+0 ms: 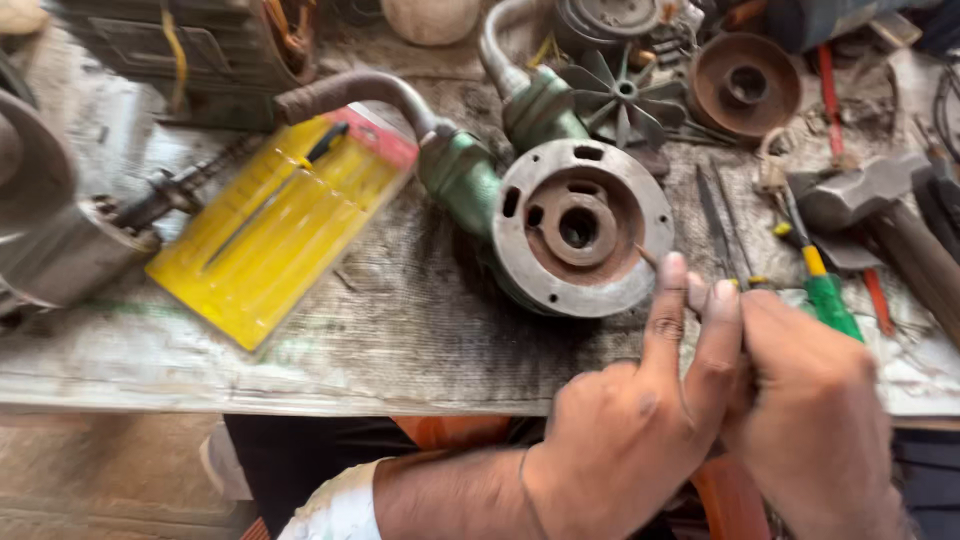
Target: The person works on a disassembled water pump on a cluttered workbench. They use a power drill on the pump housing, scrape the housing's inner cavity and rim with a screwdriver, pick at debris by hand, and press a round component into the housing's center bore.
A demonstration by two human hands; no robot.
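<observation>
Nearest the camera, the left hand and right hand meet at the counter edge, their fingers pressed together, pinching a thin pin-like piece too blurred to identify. Just beyond lies the round metal pump housing, open-faced, its centre bore empty, so the work looks mid-way. Farther back lie a yellow tool pouch, a green-handled screwdriver, a hammer and a fan impeller.

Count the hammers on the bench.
1. The hammer lies at the right edge of the bench, right of the round metal housing, beyond the hands. The clutter at the back may hide more.
</observation>
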